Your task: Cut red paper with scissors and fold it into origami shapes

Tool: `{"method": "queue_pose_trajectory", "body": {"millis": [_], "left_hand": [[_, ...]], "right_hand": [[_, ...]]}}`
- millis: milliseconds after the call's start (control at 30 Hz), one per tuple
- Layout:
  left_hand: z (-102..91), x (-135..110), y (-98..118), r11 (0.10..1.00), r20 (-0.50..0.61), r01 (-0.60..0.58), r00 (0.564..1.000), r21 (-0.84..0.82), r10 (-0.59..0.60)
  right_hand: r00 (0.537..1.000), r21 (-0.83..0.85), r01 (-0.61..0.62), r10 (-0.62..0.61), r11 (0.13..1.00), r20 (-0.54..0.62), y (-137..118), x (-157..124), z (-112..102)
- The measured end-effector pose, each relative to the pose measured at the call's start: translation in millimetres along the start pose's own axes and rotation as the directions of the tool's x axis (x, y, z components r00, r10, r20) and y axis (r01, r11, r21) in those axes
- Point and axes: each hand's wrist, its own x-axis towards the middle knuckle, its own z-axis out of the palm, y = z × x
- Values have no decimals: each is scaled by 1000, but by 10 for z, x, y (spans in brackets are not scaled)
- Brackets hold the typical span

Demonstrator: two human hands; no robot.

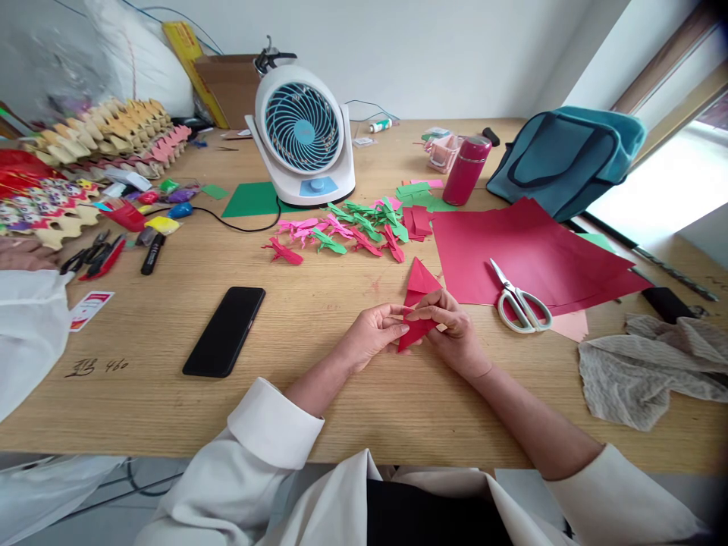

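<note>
A red piece of folded paper (415, 331) is held between my two hands above the table's front middle. My left hand (372, 334) pinches its left edge with thumb and fingers. From the right, my right hand (455, 334) grips its upper part, with the fingers hiding some of it. Just beyond the fingers shows another red paper piece with a pointed top (419, 277); I cannot tell whether it joins the held one. Farther back lie several small folded paper figures (364, 224) in pink, green and red. White-handled scissors (520, 299) rest on large red paper sheets (512, 254) to the right.
A white fan (304, 129) stands at the back, its cord running left. A black phone (224, 331) lies left of my hands. Right are a red bottle (466, 171), a blue bag (569, 155) and a crumpled cloth (642, 368). A black marker (152, 254) lies left.
</note>
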Motion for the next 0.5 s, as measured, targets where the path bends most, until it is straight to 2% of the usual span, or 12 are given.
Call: {"method": "queue_pose_trajectory", "body": {"millis": [167, 267, 400, 500], "left_hand": [[-2, 7, -5, 1000, -8, -2, 1000, -9, 2], [-12, 19, -10, 1000, -36, -18, 999, -10, 17], [-41, 43, -4, 996, -153, -87, 985, -36, 80], [-60, 58, 17, 982, -197, -173, 968, -78, 155]], "right_hand": [[1000, -29, -14, 14, 999, -5, -6, -3, -4], [996, -17, -87, 86, 996, -29, 5, -10, -10], [974, 173, -218, 226, 960, -28, 42, -5, -4], [955, 300, -281, 298, 912, -12, 56, 6, 11]]}}
